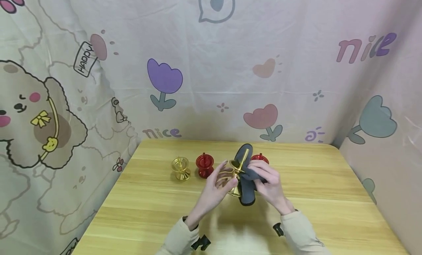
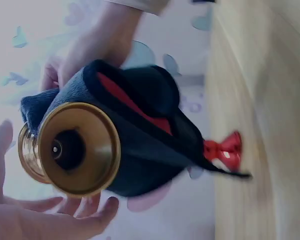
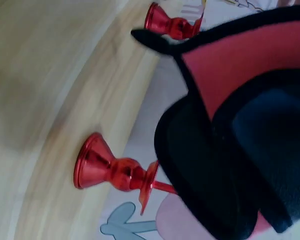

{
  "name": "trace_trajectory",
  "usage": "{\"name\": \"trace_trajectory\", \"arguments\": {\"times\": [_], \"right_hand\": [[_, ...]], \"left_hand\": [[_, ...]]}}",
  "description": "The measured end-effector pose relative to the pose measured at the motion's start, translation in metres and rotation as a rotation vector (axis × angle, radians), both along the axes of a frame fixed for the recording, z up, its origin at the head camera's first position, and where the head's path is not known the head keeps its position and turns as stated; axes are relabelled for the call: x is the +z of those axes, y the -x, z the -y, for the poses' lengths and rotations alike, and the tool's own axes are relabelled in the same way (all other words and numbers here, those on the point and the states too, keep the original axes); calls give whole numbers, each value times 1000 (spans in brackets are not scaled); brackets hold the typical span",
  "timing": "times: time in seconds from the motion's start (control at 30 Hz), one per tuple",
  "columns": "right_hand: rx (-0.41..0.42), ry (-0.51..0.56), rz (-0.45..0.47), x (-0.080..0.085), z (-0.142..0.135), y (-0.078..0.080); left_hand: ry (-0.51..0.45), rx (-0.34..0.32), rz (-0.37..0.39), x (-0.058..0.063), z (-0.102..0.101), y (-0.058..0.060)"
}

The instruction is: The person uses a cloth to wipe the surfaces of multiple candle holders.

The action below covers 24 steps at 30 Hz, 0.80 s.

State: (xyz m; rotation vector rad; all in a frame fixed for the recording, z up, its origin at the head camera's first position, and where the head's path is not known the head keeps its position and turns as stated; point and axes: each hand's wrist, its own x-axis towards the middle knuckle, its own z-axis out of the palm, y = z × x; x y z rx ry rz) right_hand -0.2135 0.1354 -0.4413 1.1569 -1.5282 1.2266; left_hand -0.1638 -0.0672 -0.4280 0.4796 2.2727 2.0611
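My left hand (image 1: 212, 189) grips a gold candle holder (image 1: 235, 191) above the table, thumb on the near side and fingers on the far side. It leans a little, its thin rod pointing up and right. Seen from the left wrist, its round hollow base (image 2: 102, 150) faces the camera. In my right hand (image 1: 271, 181) is a dark grey cloth (image 1: 248, 194) with black edging, bunched against the candle holder's stem and cup. A red underside of the cloth (image 3: 210, 75) shows in the right wrist view, where the right fingers are hidden.
Another gold candle holder (image 1: 181, 169) stands upright at the left on the wooden table (image 1: 148, 211), beside a red one (image 1: 205, 167). A second red candle holder (image 1: 260, 158) is partly hidden behind the right hand. A printed curtain (image 1: 211, 64) hangs behind the table.
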Motion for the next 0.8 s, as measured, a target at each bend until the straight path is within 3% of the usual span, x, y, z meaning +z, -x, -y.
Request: {"name": "trace_trajectory", "arguments": {"times": [0.13,0.23,0.33,0.47,0.7,0.8], "right_hand": [[-109,-6,-8,3,-1,-1],[-141,-8,-2,4,0,-3],[-150,-9,7,5,1,-4],[-114,-6,35,5,3,-5],[68,58,162,5,3,-7],[65,63,177,5,3,-8]], "left_hand": [[154,14,-174,-8,2,-3],[189,2,-285,-11,2,-4],[176,3,-331,-12,1,-4],[108,-35,-298,-11,4,-3],[-149,-297,-66,-13,18,2],[-127,-319,-30,-13,20,1]]}}
